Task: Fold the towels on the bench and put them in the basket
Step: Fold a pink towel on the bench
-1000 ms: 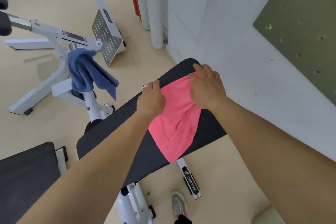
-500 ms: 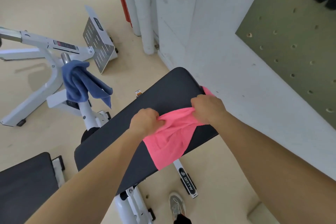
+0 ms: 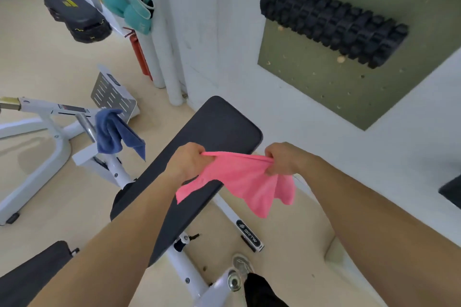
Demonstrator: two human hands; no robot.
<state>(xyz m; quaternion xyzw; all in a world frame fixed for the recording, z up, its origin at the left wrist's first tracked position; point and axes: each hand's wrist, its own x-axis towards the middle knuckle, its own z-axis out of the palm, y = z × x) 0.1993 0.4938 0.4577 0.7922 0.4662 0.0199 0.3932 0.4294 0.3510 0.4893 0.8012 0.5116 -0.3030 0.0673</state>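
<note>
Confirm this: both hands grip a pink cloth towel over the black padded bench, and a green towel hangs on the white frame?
No. In the head view, the hanging one is a dark blue cloth towel, not green. The left hand and right hand do grip the pink cloth towel.

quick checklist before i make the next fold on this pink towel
1. Both hands hold the towel: ok, left hand and right hand each grip the top edge of the pink towel.
2. Towel spread flat: not ok, it hangs bunched and wrinkled between them.
3. Room on the bench: ok, bare pad shows beyond the hands.
4. Basket located: cannot tell, none in view.
5. Other towels done: not ok, a blue towel hangs unfolded on the white machine frame.
</note>
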